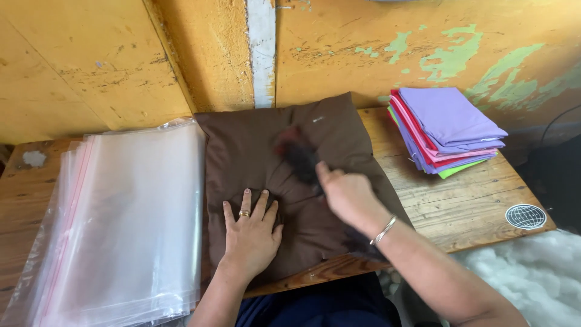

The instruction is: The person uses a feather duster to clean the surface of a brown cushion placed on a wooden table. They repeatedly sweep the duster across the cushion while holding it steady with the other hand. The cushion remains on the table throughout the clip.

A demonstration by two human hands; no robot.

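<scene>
A brown stuffed cushion (248, 145) lies on the wooden table (466, 206) in front of me. My left hand (251, 233), with a ring on one finger, presses flat on the cushion's near part, fingers spread. My right hand (345, 194), a bangle on its wrist, is closed around a dark brush (298, 156) that is blurred over the cushion's middle. The brush head shows a reddish tip toward the far side.
A thick stack of clear plastic bags (121, 224) lies on the table's left. Folded cloth covers (445, 130) in lilac, red, pink and green are stacked at the far right. White fibre filling (532, 272) lies below the table's right edge. A yellow peeling wall stands behind.
</scene>
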